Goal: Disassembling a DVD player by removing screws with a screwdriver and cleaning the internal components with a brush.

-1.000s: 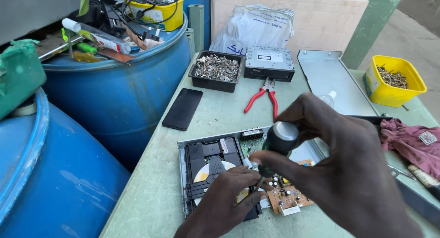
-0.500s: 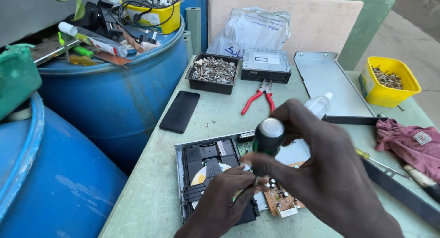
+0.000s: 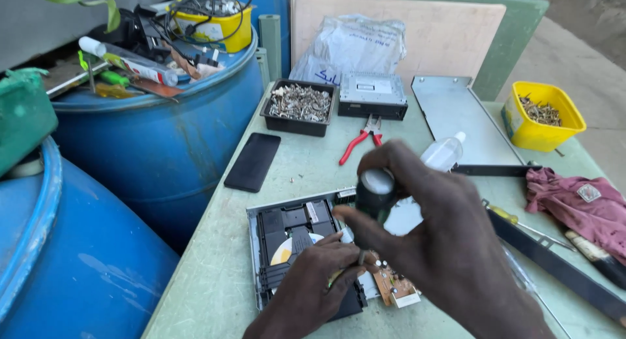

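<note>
My right hand (image 3: 433,238) grips a screwdriver by its dark handle with a pale cap (image 3: 374,194), held upright over an opened disc player (image 3: 293,247) on the green table (image 3: 300,169). The screwdriver's shaft points down to a brown circuit board (image 3: 394,288) at the player's right side. My left hand (image 3: 313,287) rests low on the player, fingers pinched around the shaft close to the tip. A disc shows in the black drive tray (image 3: 283,251).
Behind lie a black phone (image 3: 253,161), red-handled pliers (image 3: 357,143), a black tray of screws (image 3: 300,106), a small black unit (image 3: 373,94), a metal cover (image 3: 456,117), a yellow tub (image 3: 541,117), a plastic bottle (image 3: 443,153) and a maroon cloth (image 3: 580,205). Blue barrels (image 3: 163,143) stand left.
The view has shifted slightly, and the screwdriver and my right hand have drifted a little left and down over the player. My left hand stays at the shaft.
</note>
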